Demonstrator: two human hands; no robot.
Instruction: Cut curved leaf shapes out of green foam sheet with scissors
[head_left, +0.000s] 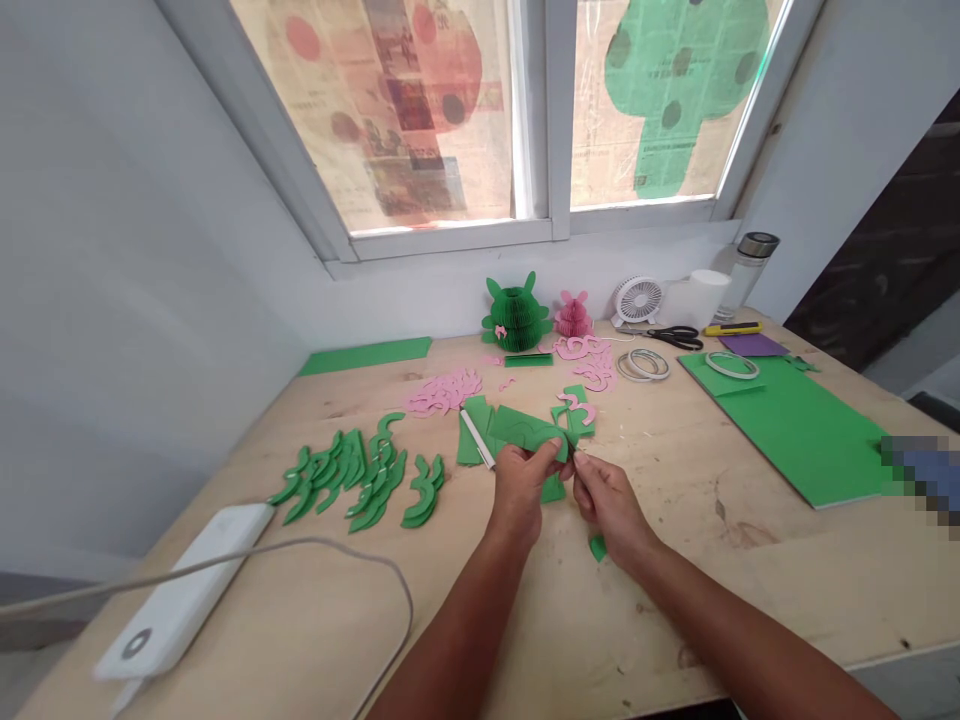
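My left hand (525, 485) grips a piece of green paper (525, 430) with a curved outline drawn on it, thumb on top. At the paper's right end my right hand (611, 505) is closed, fingertips pinched together; a small dark shape shows there, too unclear to name. A white pen (477, 438) lies just left of the held piece, on other green paper (470, 455). Below my right hand is a small green scrap (598, 547). Beyond the hands, a pink curved cutout (577, 407) rests on more green paper.
To the left lie piles of green curved cutouts (360, 475) and pink cutouts (446, 390), plus a white power strip (184, 590) with its cable. At the back are a green honeycomb paper figure (516, 318), black scissors (679, 336) and tape rolls (643, 366). Green sheets (795, 430) lie right.
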